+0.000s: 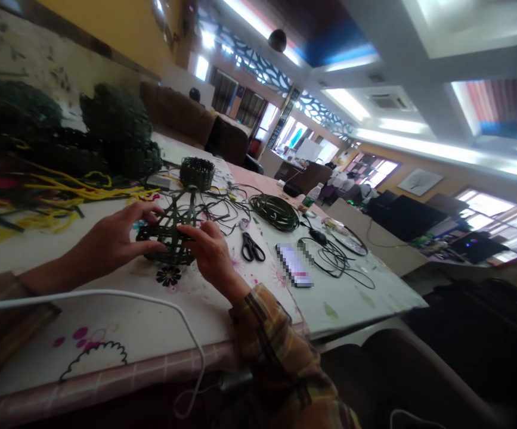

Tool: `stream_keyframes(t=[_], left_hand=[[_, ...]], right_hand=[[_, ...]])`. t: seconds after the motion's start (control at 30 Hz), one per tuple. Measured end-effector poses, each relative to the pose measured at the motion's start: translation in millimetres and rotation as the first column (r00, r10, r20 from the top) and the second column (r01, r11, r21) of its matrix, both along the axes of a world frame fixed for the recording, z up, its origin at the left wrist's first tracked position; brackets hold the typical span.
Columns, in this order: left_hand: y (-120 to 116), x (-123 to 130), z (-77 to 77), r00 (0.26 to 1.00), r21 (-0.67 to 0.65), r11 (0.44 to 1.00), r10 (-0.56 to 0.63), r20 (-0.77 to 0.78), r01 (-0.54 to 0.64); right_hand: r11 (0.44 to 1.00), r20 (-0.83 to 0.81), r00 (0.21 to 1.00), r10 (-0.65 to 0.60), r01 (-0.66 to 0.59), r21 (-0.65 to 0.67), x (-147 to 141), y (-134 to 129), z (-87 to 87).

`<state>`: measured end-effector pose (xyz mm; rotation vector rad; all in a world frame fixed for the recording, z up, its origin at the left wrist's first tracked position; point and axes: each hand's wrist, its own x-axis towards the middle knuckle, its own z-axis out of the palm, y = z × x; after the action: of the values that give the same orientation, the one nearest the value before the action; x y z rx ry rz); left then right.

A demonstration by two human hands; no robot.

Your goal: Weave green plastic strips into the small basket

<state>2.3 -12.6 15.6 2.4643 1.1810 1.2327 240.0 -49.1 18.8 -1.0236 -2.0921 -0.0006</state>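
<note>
A small basket (169,241) of dark green strips, with an open lattice and strips drawn up toward a narrow top, stands on the flowered tablecloth in front of me. My left hand (121,241) holds its left side, thumb low and fingers higher up. On the right side, the fingers of my right hand (211,250) press on the strips; their tips are partly hidden. Just behind it is a finished-looking round woven basket (197,173). Black-handled scissors (252,246) lie to the right of my right hand.
Loose strips (226,205) and a coil of green strip (275,211) lie behind. Dark woven pieces (115,122) and yellow strips (88,187) fill the left. A phone (294,265), a black cable (334,259) and a bottle (312,195) are rightward. A white cable (151,298) crosses in front.
</note>
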Motion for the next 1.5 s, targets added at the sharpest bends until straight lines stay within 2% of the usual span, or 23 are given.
stream_keyframes(t=[0.13, 0.27, 0.43, 0.6, 0.7, 0.8, 0.9, 1.0, 1.13, 1.3, 1.37, 1.5], left_hand=[[5, -13, -9.6, 0.994, 0.109, 0.992, -0.048, -0.099, 0.059], [0, -17, -13.3, 0.994, 0.213, 0.974, -0.057, -0.094, 0.076], [-10, -13, -11.1, 0.993, 0.323, 0.943, -0.049, -0.105, 0.08], [-15, -7, -11.2, 0.993, 0.467, 0.882, -0.011, -0.115, 0.064], [-16, -6, -8.4, 0.995, 0.466, 0.882, -0.022, -0.099, 0.066], [-16, -9, -0.1, 0.997, 0.429, 0.902, -0.024, -0.073, 0.053], [-12, -15, 7.0, 1.0, 0.393, 0.919, -0.014, -0.014, 0.019], [-9, -18, 6.9, 0.995, 0.362, 0.931, -0.076, 0.061, 0.049], [-9, -18, 3.8, 0.99, 0.337, 0.937, -0.12, 0.074, 0.089], [-12, -19, 6.6, 0.993, 0.432, 0.897, -0.116, 0.017, 0.097], [-14, -20, 7.0, 0.993, 0.464, 0.881, -0.114, 0.005, 0.099], [-15, -22, 4.7, 0.994, 0.49, 0.866, -0.111, -0.01, 0.102]], right_hand=[[0.997, -0.032, 0.999, 0.037, -0.034, 0.069, 4, 1, -8.5], [0.993, -0.007, 0.998, 0.061, -0.06, 0.105, 5, -1, -13.0], [0.982, 0.038, 0.999, -0.023, 0.015, 0.188, 2, -3, -20.1], [0.96, -0.032, 0.998, -0.051, 0.058, 0.274, -1, 2, -34.1], [0.956, -0.049, 0.998, -0.024, 0.037, 0.292, 4, 3, -35.5], [0.939, -0.022, 1.0, -0.018, 0.025, 0.342, 11, 0, -28.8], [0.87, 0.019, 1.0, 0.02, -0.027, 0.493, 15, -6, -19.5], [0.788, 0.065, 0.997, 0.038, -0.07, 0.611, 14, -12, -14.1], [0.781, 0.112, 0.994, 0.019, -0.084, 0.619, 9, -17, -11.9], [0.724, 0.093, 0.996, -0.005, -0.061, 0.687, 6, -19, -7.8], [0.748, 0.095, 0.995, 0.016, -0.075, 0.66, 6, -19, -8.9], [0.858, 0.113, 0.993, 0.032, -0.085, 0.507, 9, -17, -18.0]])
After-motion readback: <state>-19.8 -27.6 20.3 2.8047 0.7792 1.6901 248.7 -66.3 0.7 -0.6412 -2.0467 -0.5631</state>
